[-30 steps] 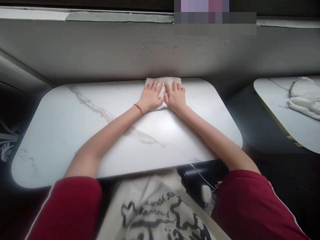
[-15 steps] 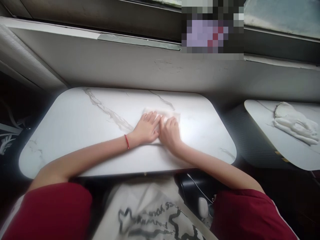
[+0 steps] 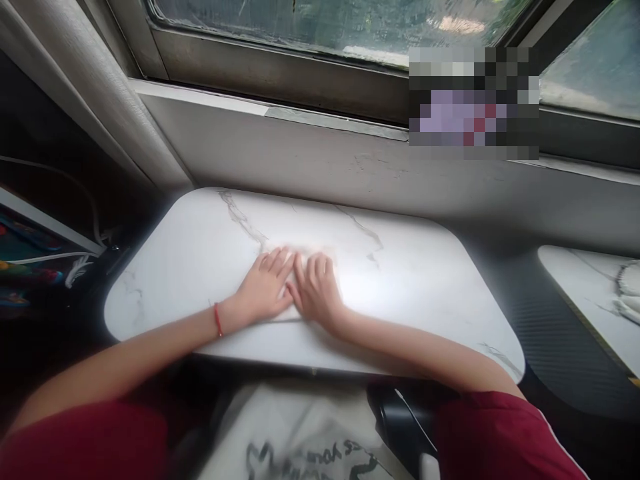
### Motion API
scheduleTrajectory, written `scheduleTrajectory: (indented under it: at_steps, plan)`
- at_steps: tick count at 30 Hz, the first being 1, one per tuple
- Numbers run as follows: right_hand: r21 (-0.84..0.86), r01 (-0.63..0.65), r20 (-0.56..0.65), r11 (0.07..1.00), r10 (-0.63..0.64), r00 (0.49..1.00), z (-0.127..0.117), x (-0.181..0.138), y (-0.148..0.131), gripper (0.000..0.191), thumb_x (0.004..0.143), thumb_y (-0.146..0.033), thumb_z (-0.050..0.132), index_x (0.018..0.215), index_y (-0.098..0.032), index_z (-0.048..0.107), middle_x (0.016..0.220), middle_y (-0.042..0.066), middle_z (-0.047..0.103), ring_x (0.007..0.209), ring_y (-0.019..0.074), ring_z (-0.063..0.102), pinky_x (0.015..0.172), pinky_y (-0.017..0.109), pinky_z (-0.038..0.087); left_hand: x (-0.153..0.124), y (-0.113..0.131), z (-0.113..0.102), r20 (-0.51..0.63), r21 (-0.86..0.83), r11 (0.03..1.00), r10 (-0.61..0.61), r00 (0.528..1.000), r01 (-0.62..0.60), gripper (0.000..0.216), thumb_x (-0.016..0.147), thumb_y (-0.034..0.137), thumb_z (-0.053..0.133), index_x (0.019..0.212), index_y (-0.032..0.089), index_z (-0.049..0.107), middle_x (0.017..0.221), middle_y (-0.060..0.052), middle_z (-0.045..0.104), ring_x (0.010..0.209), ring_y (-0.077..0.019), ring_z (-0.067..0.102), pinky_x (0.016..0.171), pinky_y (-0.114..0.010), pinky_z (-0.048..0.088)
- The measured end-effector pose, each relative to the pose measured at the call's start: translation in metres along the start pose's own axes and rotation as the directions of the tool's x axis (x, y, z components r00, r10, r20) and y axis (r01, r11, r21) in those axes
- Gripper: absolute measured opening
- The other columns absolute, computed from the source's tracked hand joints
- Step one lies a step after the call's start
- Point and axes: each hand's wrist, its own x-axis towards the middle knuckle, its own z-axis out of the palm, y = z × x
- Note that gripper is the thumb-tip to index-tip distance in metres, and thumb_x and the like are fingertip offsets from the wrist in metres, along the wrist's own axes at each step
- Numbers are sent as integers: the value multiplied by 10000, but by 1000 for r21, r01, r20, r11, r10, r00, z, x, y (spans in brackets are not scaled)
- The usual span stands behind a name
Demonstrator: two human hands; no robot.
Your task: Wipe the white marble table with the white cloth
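A thin white cloth lies on the white marbled tabletop, mostly covered by my hands. My left hand, with a red string bracelet at its wrist, rests palm down on the cloth's left part, fingers stretched out. Beside it, my right hand presses on the right part of the cloth, its fingers laid forward and slightly bent. The thumb and index finger of my right hand come right up to my left hand. Slight motion blur softens the cloth's edges.
Behind the tabletop are a grey wall and a window. Another marbled tabletop at right carries a bunched white cloth. Below the front edge is a cream fabric with black lettering. Cables hang at left.
Both hands have slid left across the tabletop together with the cloth. My right fingers look straighter than before. The view has tilted up and turned, showing more of the window.
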Motion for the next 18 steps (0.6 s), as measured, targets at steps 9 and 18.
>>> scheduleTrajectory:
  at_steps: [9, 18]
  plan:
    - [234, 109, -137, 966, -78, 987, 17, 113, 4, 705, 1078, -497, 309, 1648, -89, 232, 1606, 375, 291, 1405, 464, 396, 1093, 579, 288, 34, -82, -4, 52, 33, 976, -218, 975, 217, 648, 991, 349, 348, 1558, 43, 407, 1649, -227, 374, 1533, -348, 361, 1234, -517, 322]
    - [297, 72, -172, 952, -20, 985, 26, 180, 12, 641, 1085, -447, 280, 1610, -80, 317, 1608, 333, 308, 1378, 425, 380, 1095, 555, 267, 80, -130, 3, 66, -13, 957, -287, 956, 289, 646, 989, 333, 333, 1572, 60, 379, 1670, -212, 340, 1557, -315, 318, 1259, -497, 263]
